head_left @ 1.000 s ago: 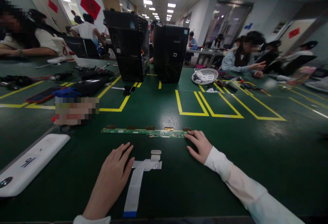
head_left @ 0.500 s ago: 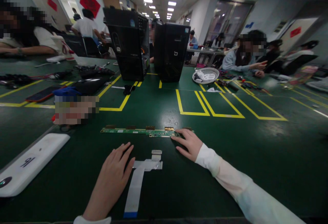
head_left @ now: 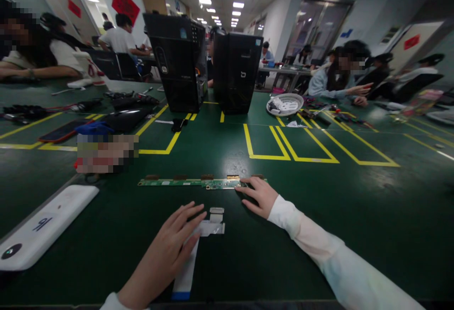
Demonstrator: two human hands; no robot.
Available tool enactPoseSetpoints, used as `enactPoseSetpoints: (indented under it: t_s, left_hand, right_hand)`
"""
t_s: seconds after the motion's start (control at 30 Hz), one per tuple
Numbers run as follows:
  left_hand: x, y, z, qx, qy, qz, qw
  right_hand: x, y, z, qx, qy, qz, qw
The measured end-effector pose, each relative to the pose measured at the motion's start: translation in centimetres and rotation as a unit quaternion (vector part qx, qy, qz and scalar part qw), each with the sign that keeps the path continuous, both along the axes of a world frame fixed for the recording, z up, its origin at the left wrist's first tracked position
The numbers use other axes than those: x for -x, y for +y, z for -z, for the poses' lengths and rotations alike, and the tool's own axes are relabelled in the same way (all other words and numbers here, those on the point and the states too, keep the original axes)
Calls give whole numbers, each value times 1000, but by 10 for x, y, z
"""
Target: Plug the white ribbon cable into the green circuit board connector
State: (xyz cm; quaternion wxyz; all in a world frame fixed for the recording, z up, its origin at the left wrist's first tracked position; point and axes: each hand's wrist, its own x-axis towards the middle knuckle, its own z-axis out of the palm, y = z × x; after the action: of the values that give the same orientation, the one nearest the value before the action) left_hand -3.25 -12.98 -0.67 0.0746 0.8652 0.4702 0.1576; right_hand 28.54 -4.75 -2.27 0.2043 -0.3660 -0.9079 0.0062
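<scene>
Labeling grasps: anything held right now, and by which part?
Nothing looks gripped: the right hand rests on the right half of the green circuit board; the left hand is over the white ribbon cable, contact unclear.

White ribbon cable [head_left: 187, 272] partly behind left hand [head_left: 172, 246]

A green table [head_left: 372, 206] carries a circuit board [head_left: 220, 184] and ribbon cable [head_left: 212, 227].

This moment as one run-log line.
left hand: over white ribbon cable | right hand: at green circuit board | cable, board: on green tabletop
</scene>
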Motion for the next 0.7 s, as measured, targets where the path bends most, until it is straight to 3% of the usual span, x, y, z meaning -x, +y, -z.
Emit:
enactPoseSetpoints:
  t_s: [0.2,0.47,0.7]
  left_hand:
    - [-24,2,-23,56,35,106,992]
    - [-49,15,-17,23,70,132,989]
    - [-76,36,-23,-9,78,138,987]
  right_hand:
    - [-2,5,3,5,6,-4,1000]
    - [-2,6,7,8,12,-7,1000]
    - [-2,5,7,8,19,-10,1000]
